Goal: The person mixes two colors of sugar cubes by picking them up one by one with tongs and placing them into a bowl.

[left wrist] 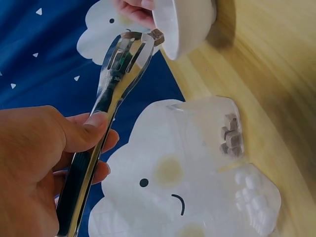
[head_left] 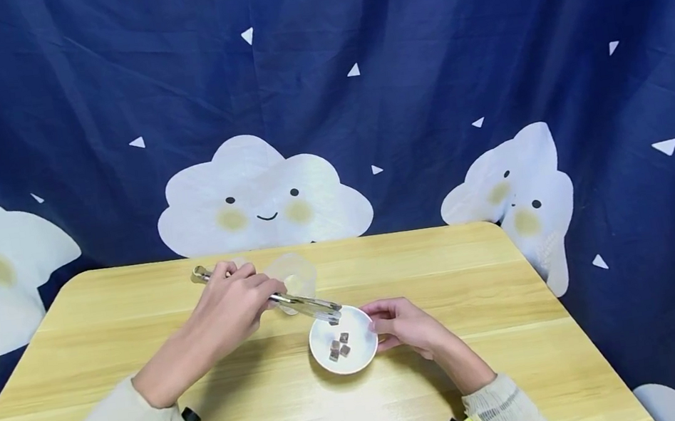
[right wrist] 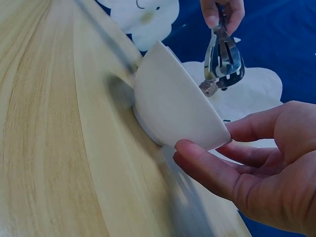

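My left hand (head_left: 234,307) grips metal tongs (head_left: 302,305) partway along their arms, the tips over the far side of a white bowl (head_left: 365,347). Between those tips is a brown cube (left wrist: 157,36), close to the rim in the left wrist view. Several more brown cubes (head_left: 335,349) lie inside the bowl, which stands on the table. From the right, my right hand (head_left: 406,327) holds the bowl by its rim, thumb on one side and fingers on the other. The right wrist view shows the bowl's outer wall (right wrist: 170,101) and hides its inside.
On the wooden table (head_left: 476,277), behind the left hand, stand clear containers. One container (left wrist: 207,111) has several brown cubes, another (left wrist: 271,190) several white lumps. A dark blue curtain (head_left: 323,104) with cloud faces hangs behind the table's far edge.
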The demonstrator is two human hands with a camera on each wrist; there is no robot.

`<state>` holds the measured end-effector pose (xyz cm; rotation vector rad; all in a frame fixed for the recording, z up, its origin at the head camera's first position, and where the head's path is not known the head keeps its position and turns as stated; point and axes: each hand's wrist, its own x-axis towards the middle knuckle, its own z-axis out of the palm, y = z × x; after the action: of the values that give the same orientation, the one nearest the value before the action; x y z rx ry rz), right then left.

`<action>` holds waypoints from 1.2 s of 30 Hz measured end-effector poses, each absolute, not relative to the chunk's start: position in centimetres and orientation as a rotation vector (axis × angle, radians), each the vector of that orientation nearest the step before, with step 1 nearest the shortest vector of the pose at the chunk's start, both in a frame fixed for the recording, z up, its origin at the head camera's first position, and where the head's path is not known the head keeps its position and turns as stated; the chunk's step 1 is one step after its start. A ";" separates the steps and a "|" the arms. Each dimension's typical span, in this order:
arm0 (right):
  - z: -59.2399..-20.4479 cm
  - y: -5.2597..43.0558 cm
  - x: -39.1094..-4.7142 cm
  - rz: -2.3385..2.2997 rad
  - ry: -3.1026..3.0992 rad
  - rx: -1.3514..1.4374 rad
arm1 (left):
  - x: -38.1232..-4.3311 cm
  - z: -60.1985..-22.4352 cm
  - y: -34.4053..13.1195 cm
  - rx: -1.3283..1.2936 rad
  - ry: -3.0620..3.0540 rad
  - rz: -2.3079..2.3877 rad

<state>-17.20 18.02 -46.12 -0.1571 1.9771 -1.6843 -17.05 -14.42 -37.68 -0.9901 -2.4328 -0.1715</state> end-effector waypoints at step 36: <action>-46.1 18.0 -17.0 -1.702 1.963 -0.170 | -18.6 -36.0 -15.2 -0.920 -2.535 -0.061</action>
<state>-16.98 18.05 -46.12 -0.1697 1.9626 -1.7024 -18.57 -15.19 -36.03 -0.9203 -2.5350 -0.0611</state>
